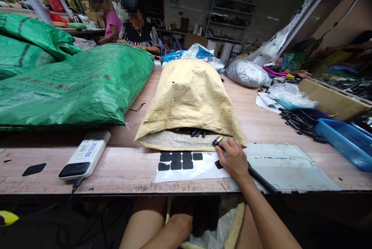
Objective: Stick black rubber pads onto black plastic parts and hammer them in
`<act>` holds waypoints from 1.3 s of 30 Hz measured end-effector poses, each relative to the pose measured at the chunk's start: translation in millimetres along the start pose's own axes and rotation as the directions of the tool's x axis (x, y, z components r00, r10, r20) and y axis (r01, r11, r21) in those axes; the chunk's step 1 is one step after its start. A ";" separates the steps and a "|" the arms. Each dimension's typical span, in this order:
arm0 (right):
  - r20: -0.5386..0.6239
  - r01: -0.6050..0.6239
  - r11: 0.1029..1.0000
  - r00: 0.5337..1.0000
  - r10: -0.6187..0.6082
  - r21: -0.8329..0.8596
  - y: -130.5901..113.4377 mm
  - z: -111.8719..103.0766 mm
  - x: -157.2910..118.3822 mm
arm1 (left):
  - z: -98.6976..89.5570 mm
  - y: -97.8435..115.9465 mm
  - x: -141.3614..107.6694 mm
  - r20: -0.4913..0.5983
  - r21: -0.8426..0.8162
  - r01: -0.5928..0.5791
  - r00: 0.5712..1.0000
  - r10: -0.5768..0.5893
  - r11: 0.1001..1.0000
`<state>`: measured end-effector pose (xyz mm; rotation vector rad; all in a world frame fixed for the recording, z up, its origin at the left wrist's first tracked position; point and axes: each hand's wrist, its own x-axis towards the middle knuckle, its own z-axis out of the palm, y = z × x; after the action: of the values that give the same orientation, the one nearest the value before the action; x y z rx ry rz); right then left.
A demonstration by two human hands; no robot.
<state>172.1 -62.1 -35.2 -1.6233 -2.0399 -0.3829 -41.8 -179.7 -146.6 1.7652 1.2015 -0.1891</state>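
Head cam: R hand (233, 159), near-closed pinch on 1 small blk part (216, 141) at mouth of tan sack (186, 113). From here I'd guess light, stiff, maybe slick; hold by sides. L hand (182, 220) by lap sack (238, 224), fingers hidden, can't tell grip.

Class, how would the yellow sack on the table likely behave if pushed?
The yellow sack would probably sag and crease, since its surface is wrinkled. Lying on its broad side, it seems likelier to slide than roll. Black pieces might spill from its open mouth.
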 end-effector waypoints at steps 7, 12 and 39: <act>-0.027 0.027 1.000 0.999 -0.027 0.012 1.1 2.1 -0.3 | -71.6 58.8 -50.7 0.005 0.094 -0.250 0.968 0.250 0.964; -0.025 0.020 1.000 0.999 -0.020 0.000 1.0 2.6 -0.6 | -170.2 90.7 -42.5 -0.327 0.073 -0.360 0.872 0.364 0.930; 0.014 -0.022 0.999 1.000 0.021 0.026 1.4 0.2 0.7 | -247.8 74.0 50.8 -0.847 0.355 0.151 0.470 0.248 0.923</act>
<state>173.4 -61.2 -35.1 -1.6348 -2.0273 -0.3373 -47.0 38.8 0.7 2.3467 1.9395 0.7037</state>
